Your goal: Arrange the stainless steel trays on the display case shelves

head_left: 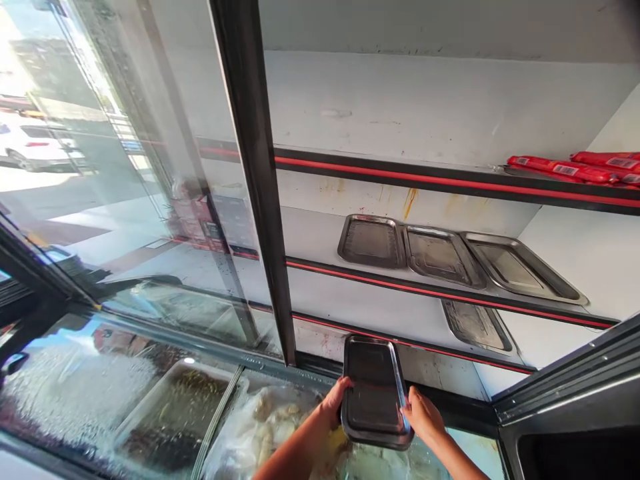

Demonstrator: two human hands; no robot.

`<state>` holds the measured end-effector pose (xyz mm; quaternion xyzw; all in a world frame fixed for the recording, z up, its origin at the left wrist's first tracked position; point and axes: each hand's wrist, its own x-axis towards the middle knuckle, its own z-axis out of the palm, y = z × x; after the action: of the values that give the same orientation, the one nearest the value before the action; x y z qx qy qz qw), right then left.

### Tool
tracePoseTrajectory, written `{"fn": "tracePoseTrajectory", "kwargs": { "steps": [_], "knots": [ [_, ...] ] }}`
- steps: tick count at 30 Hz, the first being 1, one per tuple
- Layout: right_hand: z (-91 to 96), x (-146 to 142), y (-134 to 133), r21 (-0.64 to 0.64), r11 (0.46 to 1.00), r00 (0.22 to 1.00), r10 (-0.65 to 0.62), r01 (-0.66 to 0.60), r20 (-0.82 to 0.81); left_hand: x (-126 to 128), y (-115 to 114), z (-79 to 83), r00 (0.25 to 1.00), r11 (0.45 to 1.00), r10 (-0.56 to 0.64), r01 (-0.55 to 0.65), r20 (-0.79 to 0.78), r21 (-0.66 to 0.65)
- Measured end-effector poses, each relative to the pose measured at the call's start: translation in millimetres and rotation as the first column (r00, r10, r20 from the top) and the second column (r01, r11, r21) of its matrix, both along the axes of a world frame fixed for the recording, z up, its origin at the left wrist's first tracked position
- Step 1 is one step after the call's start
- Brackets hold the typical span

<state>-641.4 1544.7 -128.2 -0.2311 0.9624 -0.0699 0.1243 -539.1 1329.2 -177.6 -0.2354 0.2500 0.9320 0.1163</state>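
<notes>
A rectangular metal tray (375, 390) with a raised rim is held up in front of the open shelf cabinet, above the glass-topped freezer. My left hand (339, 400) grips its left edge, the fingers partly hidden behind it. On the opposite edge, my right hand (423, 412) is closed around the rim. Nothing shows on the tray's dark, shiny surface. Beyond it, three similar metal trays stand side by side on the middle shelf; the nearest to the left is a shallow one (373, 243). Another tray (477, 325) sits on the lower shelf at right.
Red packaged sausages (563, 170) lie on the upper shelf at right. A sliding glass door with a dark frame (255, 167) stands left of the shelves. Below, the freezer's wet glass top (65, 393) covers bagged food (270, 420). A red box (193, 217) shows behind the glass.
</notes>
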Motion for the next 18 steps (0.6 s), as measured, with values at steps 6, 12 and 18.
{"fn": "tracePoseTrajectory", "kwargs": {
  "steps": [6, 12, 18],
  "knots": [
    [19.5, 6, -6, -0.030, 0.994, 0.995, -0.104, 0.104, -0.007, 5, -1, 6.4, 0.989, 0.992, -0.075, 0.087, -0.129, 0.094],
    [39.3, 9, 1, -0.308, 0.863, 0.861, -0.240, 0.401, 0.449, 7, -3, 10.9, 0.976, 0.992, -0.020, 0.046, -0.218, 0.115],
    [42.3, 18, 26, -0.540, 0.769, 0.872, -0.046, 0.343, 0.488, 6, -4, -1.9, 0.986, 0.993, -0.054, 0.070, -0.158, 0.094]
  ]
}}
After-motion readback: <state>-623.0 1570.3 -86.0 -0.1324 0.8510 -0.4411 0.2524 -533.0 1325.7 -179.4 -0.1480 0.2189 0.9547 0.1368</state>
